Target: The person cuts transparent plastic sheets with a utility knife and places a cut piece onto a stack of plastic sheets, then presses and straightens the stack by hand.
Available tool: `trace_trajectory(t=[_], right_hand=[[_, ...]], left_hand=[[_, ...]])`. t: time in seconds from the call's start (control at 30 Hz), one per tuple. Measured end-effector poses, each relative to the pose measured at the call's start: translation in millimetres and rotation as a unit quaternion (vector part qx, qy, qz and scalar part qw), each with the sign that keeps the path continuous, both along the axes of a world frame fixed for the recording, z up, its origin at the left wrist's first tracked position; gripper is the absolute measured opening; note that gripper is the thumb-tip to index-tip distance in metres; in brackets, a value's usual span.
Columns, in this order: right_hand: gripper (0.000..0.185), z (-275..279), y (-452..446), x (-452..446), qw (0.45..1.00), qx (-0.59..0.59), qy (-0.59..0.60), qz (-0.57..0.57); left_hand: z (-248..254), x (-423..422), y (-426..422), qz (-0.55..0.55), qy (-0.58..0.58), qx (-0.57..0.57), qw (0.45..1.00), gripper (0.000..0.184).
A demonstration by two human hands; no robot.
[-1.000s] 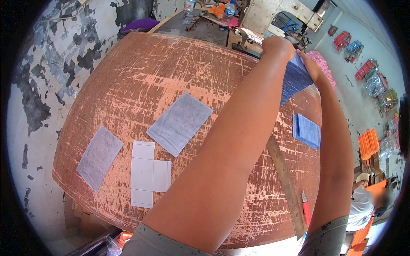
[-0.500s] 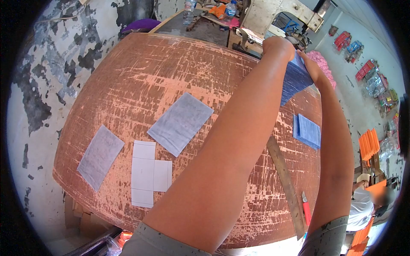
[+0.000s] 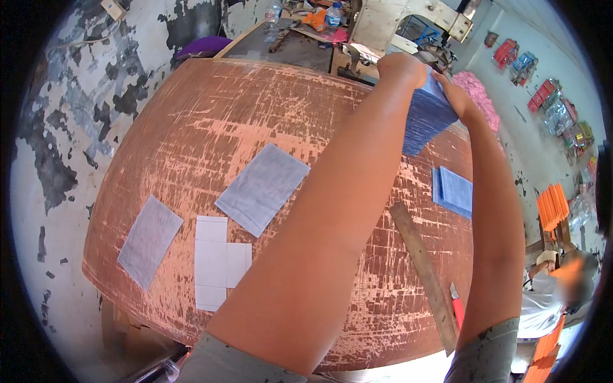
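At the far right corner of the table, both hands are on a dark blue streaked piece of fabric (image 3: 429,122) with a paler upper part. My left hand (image 3: 403,69) is closed at its upper left edge, its fingertips mostly hidden behind the fist. Along the right edge, my right hand (image 3: 453,94) grips the fabric with its fingers partly out of sight. Nearer me lies a small stack of folded blue fabric pieces (image 3: 454,193), left of my right forearm.
On the scratched brown table (image 3: 191,121) lie two grey-blue rectangles (image 3: 263,189) (image 3: 150,242), a white paper template (image 3: 211,262), a flat worn ruler (image 3: 424,274) and a red cutter knife (image 3: 457,306). Beyond stands a sewing machine (image 3: 383,29). Another person (image 3: 543,300) is at lower right.
The view has shifted slightly, so the table things appear a little displaced. Both hands keep hold of the blue fabric at the far corner, with little other visible movement.
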State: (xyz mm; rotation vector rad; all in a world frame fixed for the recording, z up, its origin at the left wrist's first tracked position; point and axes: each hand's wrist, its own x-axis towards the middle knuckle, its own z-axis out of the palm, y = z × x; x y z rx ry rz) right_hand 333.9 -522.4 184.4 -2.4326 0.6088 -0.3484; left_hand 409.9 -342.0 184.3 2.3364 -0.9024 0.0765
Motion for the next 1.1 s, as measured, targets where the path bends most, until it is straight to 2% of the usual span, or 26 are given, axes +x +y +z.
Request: trace_trajectory(t=[0.17,0.43,0.57,0.73,0.87,1.0,1.1], right_hand=[[0.09,-3.1,-7.5,3.9,1.0,0.026,0.013,0.005],[0.082,-3.9,-5.6,1.9,1.0,0.029,-0.003,0.004],[0.085,-2.7,-7.2,3.3,0.999,0.044,0.02,0.003],[0.08,3.0,12.7,-8.5,1.0,0.022,0.0,-0.002],[0.08,-5.6,-10.8,2.5,1.0,0.015,-0.006,0.001],[0.083,-5.5,-7.8,1.6,0.998,0.058,-0.015,0.009],[0.086,-9.4,-14.1,6.9,1.0,-0.003,-0.014,-0.022]], left_hand=[[2.7,-1.3,1.6,0.008,0.008,0.036,0.999,0.048],[0.4,4.1,-5.7,0.012,-0.01,0.049,0.999,0.048],[2.9,-1.0,-0.2,0.005,-0.008,0.048,0.999,0.049],[-4.6,6.3,-8.6,0.022,0.003,-0.006,1.0,0.058],[-9.1,15.7,-18.7,0.019,-0.015,-0.004,1.0,0.061],[-16.2,28.8,-27.9,0.023,-0.02,0.018,0.999,0.061],[-21.2,39.5,-35.9,0.011,-0.048,0.024,0.999,0.06]])
